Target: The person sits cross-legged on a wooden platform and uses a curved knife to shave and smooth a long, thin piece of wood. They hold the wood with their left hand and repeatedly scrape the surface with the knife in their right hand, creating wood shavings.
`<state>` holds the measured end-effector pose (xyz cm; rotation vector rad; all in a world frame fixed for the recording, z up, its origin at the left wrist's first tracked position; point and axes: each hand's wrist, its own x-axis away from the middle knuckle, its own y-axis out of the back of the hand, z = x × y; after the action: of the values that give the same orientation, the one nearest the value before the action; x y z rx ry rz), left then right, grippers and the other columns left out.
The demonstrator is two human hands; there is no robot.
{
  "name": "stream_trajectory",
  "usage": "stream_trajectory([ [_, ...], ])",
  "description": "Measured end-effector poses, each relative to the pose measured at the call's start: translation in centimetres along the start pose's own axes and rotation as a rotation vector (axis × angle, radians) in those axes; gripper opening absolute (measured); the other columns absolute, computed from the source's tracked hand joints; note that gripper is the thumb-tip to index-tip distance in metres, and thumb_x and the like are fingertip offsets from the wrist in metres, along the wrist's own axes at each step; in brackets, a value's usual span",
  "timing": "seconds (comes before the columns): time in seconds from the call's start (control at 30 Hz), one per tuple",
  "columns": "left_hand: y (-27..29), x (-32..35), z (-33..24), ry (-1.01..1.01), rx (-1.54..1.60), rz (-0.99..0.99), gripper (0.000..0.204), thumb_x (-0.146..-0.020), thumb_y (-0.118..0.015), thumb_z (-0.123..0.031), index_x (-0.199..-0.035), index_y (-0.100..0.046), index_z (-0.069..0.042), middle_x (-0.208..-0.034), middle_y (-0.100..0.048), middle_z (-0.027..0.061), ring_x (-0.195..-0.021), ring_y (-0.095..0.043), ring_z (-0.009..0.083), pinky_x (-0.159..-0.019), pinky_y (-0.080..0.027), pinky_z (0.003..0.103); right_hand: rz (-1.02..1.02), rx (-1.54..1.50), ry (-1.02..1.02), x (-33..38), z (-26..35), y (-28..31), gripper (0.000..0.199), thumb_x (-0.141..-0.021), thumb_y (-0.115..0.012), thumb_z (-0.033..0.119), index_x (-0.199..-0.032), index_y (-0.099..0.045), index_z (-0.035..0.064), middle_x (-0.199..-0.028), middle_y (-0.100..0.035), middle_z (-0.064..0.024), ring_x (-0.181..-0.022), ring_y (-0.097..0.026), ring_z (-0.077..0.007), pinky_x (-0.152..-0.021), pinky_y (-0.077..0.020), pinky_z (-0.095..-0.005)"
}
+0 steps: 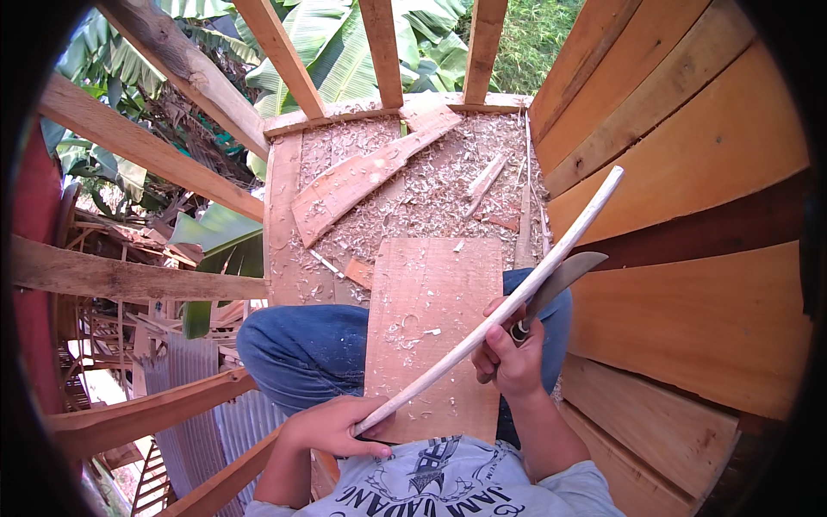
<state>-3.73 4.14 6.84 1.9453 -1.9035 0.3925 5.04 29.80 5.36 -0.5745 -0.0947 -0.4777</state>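
A long, pale, peeled wooden stick [465,345] slants from my lap up to the right. Its lower end lies in the grip of my left hand [338,426], between thumb and fingers. My right hand [515,355] is closed around the dark handle of a knife [564,280], whose broad grey blade points up and right, just beside the stick. The fingers of that hand also touch the stick from behind. Beneath the stick, a flat wooden board [431,302] rests across my lap, dotted with small shavings.
Curled shavings [362,164] cover the plank floor ahead. A large cut board [370,177] and a smaller wood piece [488,177] lie among them. Wooden railing bars [164,159] stand ahead and left, with banana leaves [336,65] beyond. A plank wall [689,319] rises close on my right.
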Motion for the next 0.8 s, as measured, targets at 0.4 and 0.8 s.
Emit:
stream_trajectory([
  [0.4, -1.8, -6.3, -3.5, -0.007, 1.016, 0.042, 0.026, -0.095, -0.058, -0.028, -0.099, -0.046, -0.005, -0.073, -0.045, 0.0011, -0.054, -0.043, 0.0065, -0.046, -0.036, 0.023, -0.02, 0.193, -0.059, 0.8, 0.3, 0.4, 0.036, -0.095, -0.058, 0.029, -0.11, -0.055, -0.0032, -0.055, -0.042, 0.0023, -0.042, -0.038, -0.0045, -0.038, -0.0338, -0.0203],
  [0.8, -2.4, -5.7, -5.0, 0.104, 1.071, -0.074, 0.021, -0.097, -0.055, -0.024, -0.099, -0.042, -0.007, -0.067, -0.039, -0.0035, -0.048, -0.037, 0.0047, -0.041, -0.031, 0.021, 0.209, 1.297, 0.405, 2.4, 0.5, 2.6, 0.051, -0.083, -0.066, 0.051, -0.062, -0.051, 0.0066, -0.052, -0.051, -0.0102, -0.046, -0.056, -0.0285, -0.042, -0.0416, -0.0361],
])
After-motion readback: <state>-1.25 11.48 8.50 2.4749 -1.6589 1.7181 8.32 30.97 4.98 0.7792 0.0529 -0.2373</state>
